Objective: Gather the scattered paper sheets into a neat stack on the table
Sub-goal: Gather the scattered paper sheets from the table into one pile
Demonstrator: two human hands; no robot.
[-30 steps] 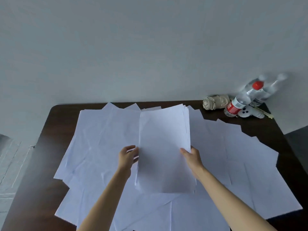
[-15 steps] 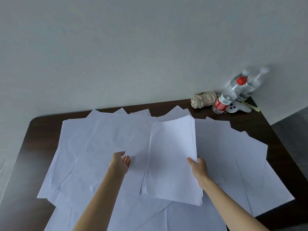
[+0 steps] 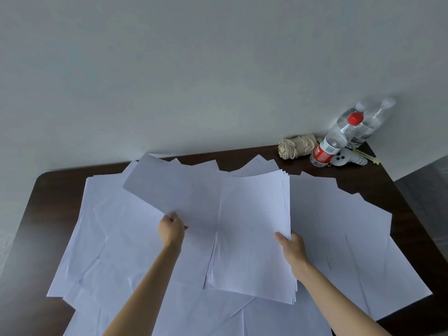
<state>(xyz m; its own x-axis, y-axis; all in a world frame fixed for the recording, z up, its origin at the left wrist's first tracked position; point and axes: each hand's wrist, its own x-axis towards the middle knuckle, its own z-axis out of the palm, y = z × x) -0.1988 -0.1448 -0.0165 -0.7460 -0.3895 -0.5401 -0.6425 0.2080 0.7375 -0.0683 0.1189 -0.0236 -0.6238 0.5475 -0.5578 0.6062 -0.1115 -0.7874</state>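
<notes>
Many white paper sheets (image 3: 111,238) lie scattered and overlapping across a dark wooden table (image 3: 55,190). A gathered stack of sheets (image 3: 254,234) rests in the middle on top of them. My right hand (image 3: 292,248) grips that stack at its right edge, thumb on top. My left hand (image 3: 171,229) pinches the near edge of one loose sheet (image 3: 169,187) just left of the stack; that sheet is lifted and its far corner rises toward the wall.
At the table's far right corner stand several clear water bottles, one with a red cap and label (image 3: 332,144), beside a rolled beige cloth (image 3: 297,146) and a small white toy (image 3: 346,159). A white wall runs behind the table. Grey floor (image 3: 426,180) shows at right.
My left hand went from open on the papers to closed on a loose sheet, lifting it. My right hand kept its hold on the stack. The view shifted slightly.
</notes>
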